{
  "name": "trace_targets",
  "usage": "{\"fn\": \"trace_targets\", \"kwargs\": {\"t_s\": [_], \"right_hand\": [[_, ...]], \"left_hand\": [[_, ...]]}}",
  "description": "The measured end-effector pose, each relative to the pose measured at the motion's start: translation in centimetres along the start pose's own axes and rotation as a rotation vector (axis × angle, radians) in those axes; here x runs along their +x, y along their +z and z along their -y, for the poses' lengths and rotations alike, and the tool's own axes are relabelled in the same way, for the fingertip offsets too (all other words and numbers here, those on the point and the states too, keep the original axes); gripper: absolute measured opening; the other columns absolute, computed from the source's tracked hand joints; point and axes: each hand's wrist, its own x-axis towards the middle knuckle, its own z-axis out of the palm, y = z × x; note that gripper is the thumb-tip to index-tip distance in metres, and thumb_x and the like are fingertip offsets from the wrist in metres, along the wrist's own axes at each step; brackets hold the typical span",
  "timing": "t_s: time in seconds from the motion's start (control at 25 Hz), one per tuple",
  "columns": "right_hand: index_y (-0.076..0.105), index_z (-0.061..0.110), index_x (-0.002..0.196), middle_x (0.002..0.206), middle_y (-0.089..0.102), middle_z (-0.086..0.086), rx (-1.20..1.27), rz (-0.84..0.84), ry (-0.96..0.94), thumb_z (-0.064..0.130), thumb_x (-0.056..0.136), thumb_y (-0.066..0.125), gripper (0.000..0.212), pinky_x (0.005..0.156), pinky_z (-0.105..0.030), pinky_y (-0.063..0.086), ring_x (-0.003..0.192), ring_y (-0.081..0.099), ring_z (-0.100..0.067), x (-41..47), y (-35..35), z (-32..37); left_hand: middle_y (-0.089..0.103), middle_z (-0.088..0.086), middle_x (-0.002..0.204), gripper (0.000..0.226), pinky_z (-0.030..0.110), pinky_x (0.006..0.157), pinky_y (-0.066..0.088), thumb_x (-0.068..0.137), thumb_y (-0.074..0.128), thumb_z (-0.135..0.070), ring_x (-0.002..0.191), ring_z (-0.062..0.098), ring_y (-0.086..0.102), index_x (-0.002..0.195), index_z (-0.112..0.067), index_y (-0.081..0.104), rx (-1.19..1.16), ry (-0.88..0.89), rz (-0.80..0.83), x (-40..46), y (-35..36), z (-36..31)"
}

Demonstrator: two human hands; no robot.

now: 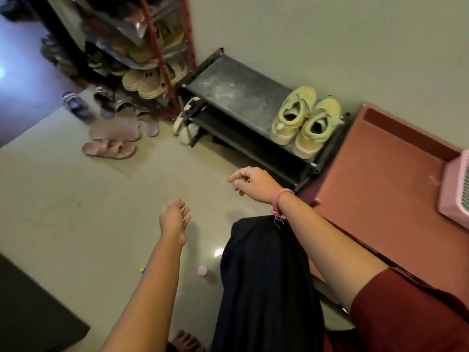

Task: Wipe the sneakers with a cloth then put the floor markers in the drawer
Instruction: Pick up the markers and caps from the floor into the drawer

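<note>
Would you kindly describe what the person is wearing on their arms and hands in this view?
The right hand has a ring on one finger and a pink band with loose threads at the wrist; a dark red sleeve covers the upper arm. The left hand also shows a thin ring, and its forearm is bare.

A person's bare forearms, seen from above: a dark red sleeve [406, 308] ends near the right elbow, a pink braided thread bracelet [280, 199] with loose trailing ends circles the right wrist, thin rings sit on both hands, and a dark navy garment [266, 280] covers the leg.
</note>
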Motion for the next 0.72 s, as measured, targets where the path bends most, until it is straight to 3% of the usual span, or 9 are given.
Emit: {"fn": "trace_targets", "kwargs": {"t_s": [0.12,0.24,0.32,0.4,0.52,0.72], "right_hand": [[0.065,0.013,0.105,0.083,0.064,0.0,0.047,0.025,0.043,0.009,0.091,0.045,0.025,0.066,-0.016,0.047,0.075,0.061,-0.013,2.7,4.1,1.6],[0.065,0.017,0.102,0.083,0.064,0.004,0.046,0.082,0.08,0.01,0.09,0.044,0.024,0.066,-0.016,0.046,0.081,0.063,-0.013,4.8,8.4,1.5],[0.065,0.018,0.1,0.082,0.062,0.007,0.028,0.118,0.112,0.01,0.09,0.044,0.024,0.064,-0.017,0.044,0.08,0.062,-0.013,5.7,10.6,0.8],[0.065,0.015,0.098,0.083,0.062,0.008,0.013,0.13,0.134,0.009,0.089,0.045,0.022,0.063,-0.018,0.042,0.078,0.061,-0.012,6.7,12.2,-0.2],[0.066,0.016,0.093,0.093,0.067,0.002,-0.006,0.115,0.163,0.011,0.089,0.048,0.019,0.064,-0.016,0.044,0.077,0.063,-0.01,7.7,13.8,-1.9],[0.066,0.023,0.101,0.083,0.061,0.009,-0.166,0.132,0.19,0.018,0.091,0.053,0.017,0.059,-0.01,0.037,0.07,0.057,-0.004,8.6,14.5,-4.3]], "left_hand": [[0.058,0.003,0.106,0.014,0.03,0.085,0.047,0.098,0.049,-0.018,0.096,0.018,0.058,0.11,-0.012,0.053,0.005,0.015,-0.121,2.7,-4.4,0.0],[0.054,0.004,0.092,0.015,0.031,0.078,0.045,0.096,0.047,-0.016,0.084,0.018,0.055,0.108,-0.009,0.054,0.069,0.026,-0.21,6.0,-8.4,1.8],[0.057,0.009,0.087,0.034,0.033,0.072,0.046,0.089,0.045,-0.016,0.077,0.024,0.056,0.114,0.003,0.056,0.189,0.027,-0.23,8.1,-10.2,4.0],[0.062,0.012,0.093,0.044,0.033,0.074,0.045,0.083,0.046,-0.017,0.086,0.032,0.059,0.117,0.009,0.055,0.385,0.026,-0.216,10.2,-11.5,7.0],[0.061,0.012,0.112,0.031,0.03,0.086,0.039,0.088,0.051,-0.006,0.11,0.032,0.056,0.117,0.002,0.059,0.718,0.022,-0.136,12.5,-12.1,11.7],[0.04,0.01,0.138,0.043,0.032,0.095,0.042,0.093,0.039,-0.006,0.118,0.027,0.05,0.135,-0.008,0.041,1.437,0.123,0.288,14.9,-11.3,20.5]]}}
